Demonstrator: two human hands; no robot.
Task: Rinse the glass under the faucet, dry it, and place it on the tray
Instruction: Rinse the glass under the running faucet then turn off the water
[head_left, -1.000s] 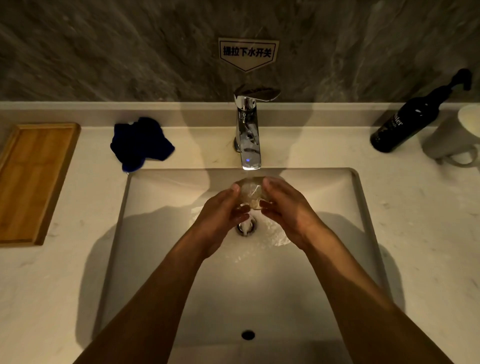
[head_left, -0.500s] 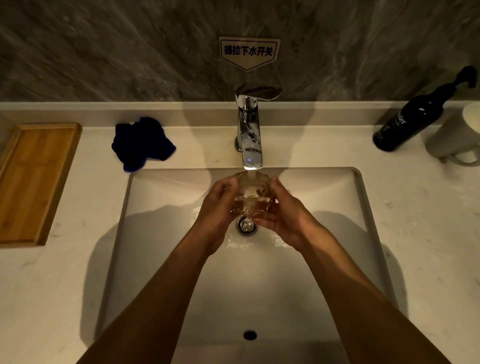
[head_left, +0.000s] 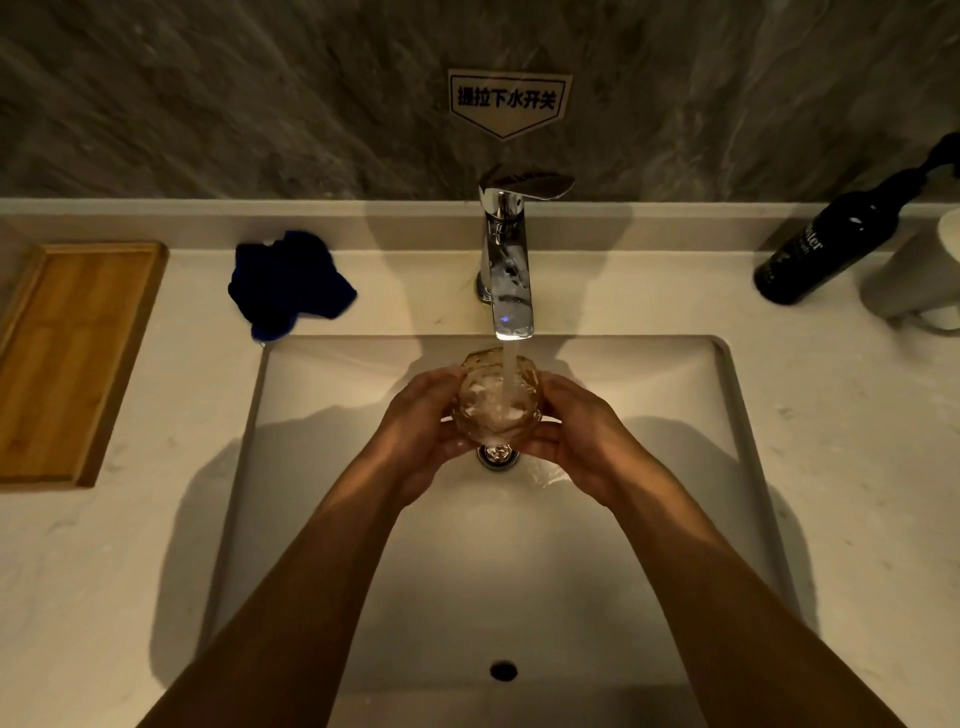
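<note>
A textured amber glass (head_left: 496, 397) is held upright over the sink drain, mouth up, directly under the chrome faucet (head_left: 506, 260). A stream of water runs from the spout into the glass. My left hand (head_left: 415, 431) cups its left side and my right hand (head_left: 576, 434) cups its right side and bottom. A wooden tray (head_left: 67, 358) lies on the counter at the far left. A crumpled dark blue cloth (head_left: 288, 286) sits on the counter between the tray and the faucet.
The rectangular white sink basin (head_left: 311, 519) fills the middle, with a drain (head_left: 497, 454) below the glass and an overflow hole (head_left: 503, 670) near me. A black pump bottle (head_left: 831, 244) and a pale mug (head_left: 919, 280) stand at the back right.
The glass went from tilted on its side between my fingers to upright under the spout, and both hands closed around it. Water now falls into its mouth.
</note>
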